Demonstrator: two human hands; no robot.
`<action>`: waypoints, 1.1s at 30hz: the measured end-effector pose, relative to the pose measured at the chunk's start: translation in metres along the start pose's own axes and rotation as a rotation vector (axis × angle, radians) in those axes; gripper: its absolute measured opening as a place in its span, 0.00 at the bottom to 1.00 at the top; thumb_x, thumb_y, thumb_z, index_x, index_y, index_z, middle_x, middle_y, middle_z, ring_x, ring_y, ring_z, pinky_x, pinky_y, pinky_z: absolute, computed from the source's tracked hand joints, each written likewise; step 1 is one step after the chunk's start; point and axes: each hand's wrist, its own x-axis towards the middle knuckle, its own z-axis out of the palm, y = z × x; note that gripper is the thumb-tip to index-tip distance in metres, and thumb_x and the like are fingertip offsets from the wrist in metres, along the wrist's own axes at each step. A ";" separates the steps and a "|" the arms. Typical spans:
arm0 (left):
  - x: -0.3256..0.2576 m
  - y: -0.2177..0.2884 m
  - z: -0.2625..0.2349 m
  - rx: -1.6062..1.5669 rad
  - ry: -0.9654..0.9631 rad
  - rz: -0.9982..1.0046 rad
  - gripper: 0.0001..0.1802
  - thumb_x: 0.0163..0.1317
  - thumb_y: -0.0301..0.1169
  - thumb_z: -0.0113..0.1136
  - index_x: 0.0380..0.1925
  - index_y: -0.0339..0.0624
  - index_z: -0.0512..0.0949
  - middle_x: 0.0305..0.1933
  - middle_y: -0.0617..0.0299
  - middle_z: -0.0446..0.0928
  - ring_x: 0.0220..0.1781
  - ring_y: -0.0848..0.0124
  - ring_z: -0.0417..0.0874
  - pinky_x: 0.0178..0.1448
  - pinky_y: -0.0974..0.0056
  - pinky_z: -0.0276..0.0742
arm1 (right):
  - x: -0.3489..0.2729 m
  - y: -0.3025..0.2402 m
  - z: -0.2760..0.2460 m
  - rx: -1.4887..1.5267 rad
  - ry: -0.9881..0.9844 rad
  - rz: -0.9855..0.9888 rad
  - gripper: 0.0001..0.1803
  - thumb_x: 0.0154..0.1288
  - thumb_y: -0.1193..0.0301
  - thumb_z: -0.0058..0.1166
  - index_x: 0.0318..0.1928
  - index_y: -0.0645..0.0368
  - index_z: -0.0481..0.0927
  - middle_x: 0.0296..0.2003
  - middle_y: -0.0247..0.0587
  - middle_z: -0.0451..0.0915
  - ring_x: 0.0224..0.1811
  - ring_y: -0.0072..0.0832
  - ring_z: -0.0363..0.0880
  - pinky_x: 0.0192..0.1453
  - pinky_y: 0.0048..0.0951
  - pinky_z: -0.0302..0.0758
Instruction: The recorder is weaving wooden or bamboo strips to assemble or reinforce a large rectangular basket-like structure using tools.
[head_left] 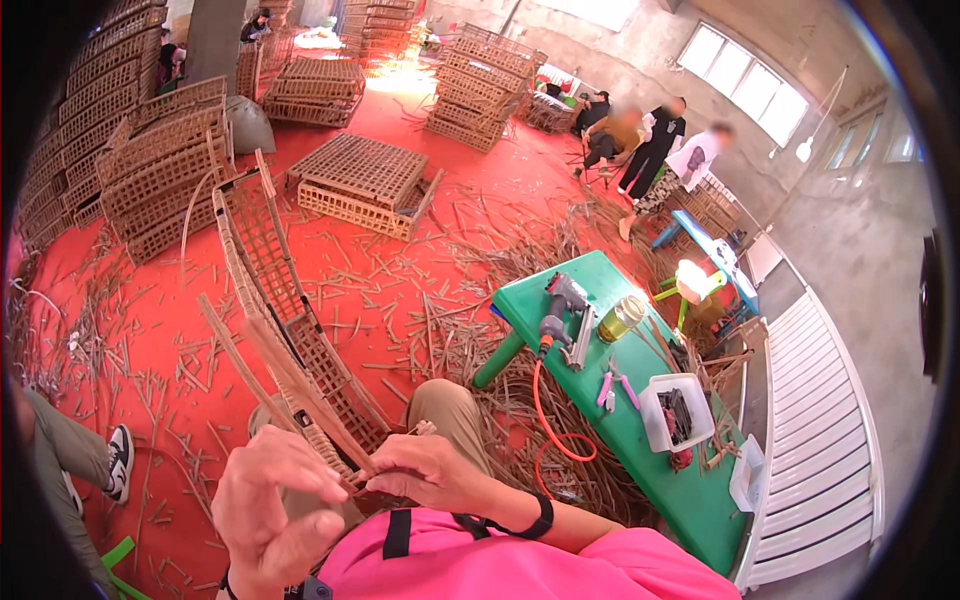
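Note:
A long woven rattan frame point(262, 262) with an open lattice leans across my knees, its near end at my lap. My right hand point(425, 470) is closed at that near end, thumb and fingers pinching a flat brown rattan strip point(310, 395) that runs up along the frame. Just left of it my left hand point(270, 500) is raised, fingers curved and apart, with nothing in it. Loose strip ends stick out beside the frame's left edge. What lies under my right fingers is partly hidden.
At my right stands a green table point(590, 385) with a nail gun point(568, 300), orange hose point(540, 400), glass jar point(622, 318), pink-handled pliers point(620, 385) and white bin point(675, 412). Rattan scraps litter the red floor. Stacked woven panels point(365, 180) stand ahead; a person's leg point(75, 450) is at left.

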 end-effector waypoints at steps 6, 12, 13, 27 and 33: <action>-0.019 -0.043 -0.026 0.540 -0.208 0.029 0.11 0.52 0.32 0.72 0.30 0.44 0.79 0.31 0.61 0.80 0.36 0.62 0.79 0.44 0.59 0.71 | -0.006 0.003 -0.001 0.043 0.060 0.027 0.10 0.66 0.72 0.62 0.44 0.64 0.81 0.35 0.43 0.82 0.36 0.35 0.81 0.39 0.32 0.74; -0.028 -0.065 -0.025 0.745 -0.388 0.149 0.19 0.49 0.39 0.75 0.36 0.45 0.77 0.39 0.63 0.79 0.44 0.62 0.78 0.57 0.54 0.68 | -0.004 0.004 -0.001 -0.020 0.028 0.019 0.10 0.65 0.72 0.62 0.45 0.64 0.81 0.34 0.42 0.81 0.35 0.34 0.80 0.39 0.32 0.74; -0.028 -0.067 -0.024 0.777 -0.443 0.169 0.21 0.47 0.40 0.76 0.38 0.45 0.77 0.41 0.63 0.79 0.45 0.63 0.78 0.60 0.52 0.67 | -0.004 0.003 -0.002 -0.022 0.035 0.019 0.10 0.66 0.72 0.62 0.44 0.64 0.81 0.34 0.41 0.81 0.35 0.33 0.80 0.39 0.32 0.74; -0.046 -0.095 -0.008 1.011 -0.378 0.160 0.16 0.50 0.35 0.69 0.34 0.41 0.75 0.38 0.57 0.75 0.47 0.57 0.75 0.62 0.46 0.63 | -0.005 0.001 -0.003 0.043 0.016 0.045 0.09 0.69 0.70 0.60 0.42 0.64 0.83 0.33 0.38 0.81 0.33 0.27 0.79 0.37 0.27 0.73; -0.046 -0.094 -0.006 0.994 -0.369 0.123 0.14 0.51 0.33 0.68 0.34 0.40 0.77 0.38 0.56 0.76 0.49 0.56 0.76 0.62 0.46 0.63 | -0.005 -0.001 -0.005 0.047 0.005 0.101 0.09 0.67 0.71 0.61 0.41 0.65 0.82 0.31 0.39 0.79 0.31 0.28 0.77 0.36 0.27 0.71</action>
